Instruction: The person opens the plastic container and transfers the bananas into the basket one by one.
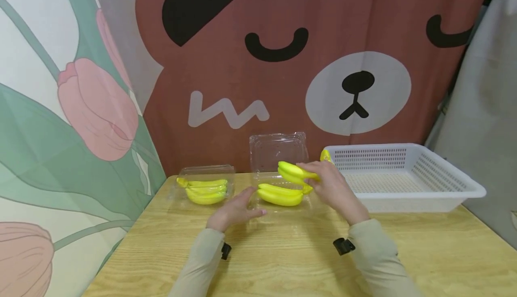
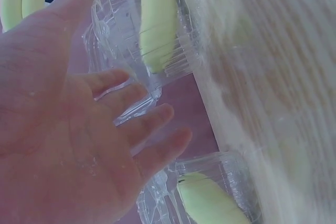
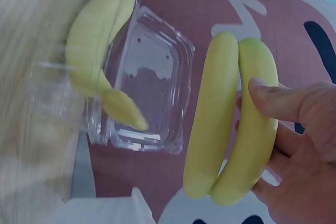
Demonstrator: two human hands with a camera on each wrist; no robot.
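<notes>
My right hand (image 1: 333, 188) grips a yellow banana bunch (image 1: 291, 172), raised over the middle clear plastic clamshell box (image 1: 278, 153). In the right wrist view the thumb presses on one banana (image 3: 247, 135) of this bunch, with the fingers behind. Another banana bunch (image 1: 279, 195) lies in that box, its stem end pointing right. The box's lid stands up at the back. My left hand (image 1: 233, 211) is at the box's left side, fingers spread and thumb apart; its palm shows bare in the left wrist view.
Further left, a second clear box (image 1: 208, 169) contains bananas (image 1: 206, 192). A white plastic basket (image 1: 404, 203) with slotted walls stands at the right. A small yellow end (image 1: 325, 155) shows by the basket's left rim, beyond my right hand. All stand on a wooden table (image 1: 274, 261) before a printed curtain.
</notes>
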